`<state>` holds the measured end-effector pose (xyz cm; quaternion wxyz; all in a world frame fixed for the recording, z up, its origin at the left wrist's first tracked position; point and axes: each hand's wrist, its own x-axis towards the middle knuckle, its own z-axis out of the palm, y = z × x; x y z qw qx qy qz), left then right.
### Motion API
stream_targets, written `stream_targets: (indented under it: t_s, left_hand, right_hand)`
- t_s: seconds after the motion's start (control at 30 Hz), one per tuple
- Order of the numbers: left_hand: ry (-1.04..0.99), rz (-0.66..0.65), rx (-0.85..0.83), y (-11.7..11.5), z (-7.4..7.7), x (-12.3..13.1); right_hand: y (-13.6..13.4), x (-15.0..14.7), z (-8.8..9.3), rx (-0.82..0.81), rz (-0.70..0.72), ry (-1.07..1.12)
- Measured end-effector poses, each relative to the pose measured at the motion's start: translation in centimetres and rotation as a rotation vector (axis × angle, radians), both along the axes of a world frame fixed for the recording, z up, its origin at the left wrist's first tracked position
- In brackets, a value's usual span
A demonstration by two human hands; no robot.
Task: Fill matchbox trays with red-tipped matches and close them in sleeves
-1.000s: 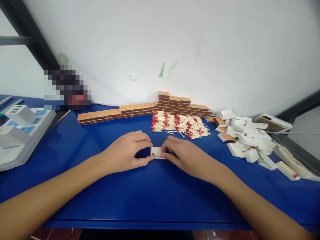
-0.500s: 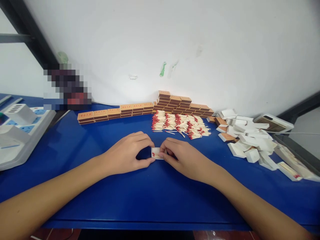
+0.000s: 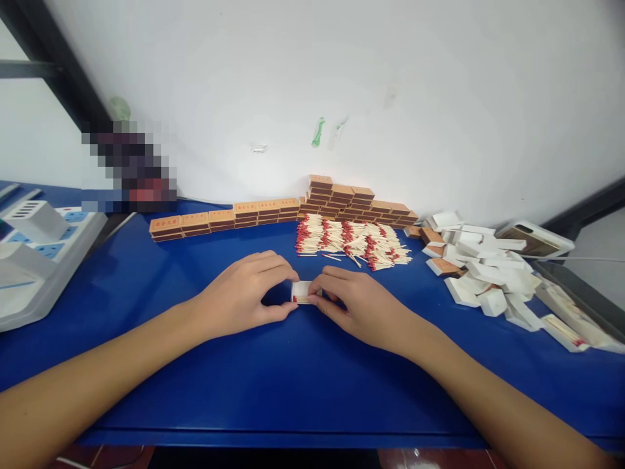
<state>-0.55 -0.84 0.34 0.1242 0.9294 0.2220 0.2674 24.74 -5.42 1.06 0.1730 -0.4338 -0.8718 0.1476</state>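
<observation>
A small white matchbox tray (image 3: 301,287) lies on the blue table in front of me, with a few red-tipped matches (image 3: 299,299) along its near side. My left hand (image 3: 254,286) grips the tray's left end between thumb and fingers. Over the tray's right part, my right hand (image 3: 349,296) has its thumb and fingertips pressed together at the matches, covering that end. Just behind the hands spreads a pile of loose matches (image 3: 351,241) with red heads.
Orange-brown matchboxes (image 3: 263,210) stand in a stacked row along the wall. To the right lies a heap of white trays (image 3: 488,267), near a phone (image 3: 532,240) and a tray of matches (image 3: 564,332). A power strip (image 3: 58,260) sits at the left.
The matches in the tray now lie straighter along its near side. Both hands and the tray have shifted slightly up and left in view.
</observation>
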Motion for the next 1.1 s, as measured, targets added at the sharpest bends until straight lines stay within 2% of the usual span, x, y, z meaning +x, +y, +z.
stream_targets:
  t_s: [0.13, 0.23, 0.3, 0.4, 0.5, 0.63, 0.8, 0.97, 1.1]
  left_hand:
    - [0.015, 0.025, -0.067, 0.0, 0.1, -0.1]
    - [0.036, 0.042, -0.111, 0.1, 0.1, -0.2]
    - [0.028, 0.046, -0.112, 0.2, 0.1, -0.3]
    - [-0.014, 0.049, -0.067, 0.3, 0.2, -0.4]
    - [-0.021, 0.046, -0.048, 0.4, 0.2, -0.4]
    - [-0.005, 0.042, -0.075, 0.5, 0.0, -0.4]
    - [-0.006, 0.05, -0.076, 0.6, -0.1, -0.5]
    - [-0.001, 0.043, -0.096, 0.6, 0.0, -0.4]
    - [-0.008, 0.05, -0.115, 0.6, 0.0, -0.4]
  right_hand:
    - [-0.1, -0.1, 0.3, -0.049, 0.017, -0.003]
    - [0.1, 0.4, 0.4, -0.027, 0.01, 0.031]
    - [0.7, 1.2, 0.5, 0.04, -0.068, 0.074]
    - [2.0, 3.0, 0.3, 0.187, -0.28, 0.098]
    - [3.5, 4.6, -0.1, 0.209, -0.371, 0.047]
    - [4.6, 4.7, -0.7, 0.118, -0.343, -0.047]
    - [5.1, 3.8, -1.2, 0.092, -0.363, -0.14]
    - [4.8, 3.7, -0.9, 0.042, -0.324, -0.201]
    - [3.8, 3.4, -0.4, 0.024, -0.253, -0.15]
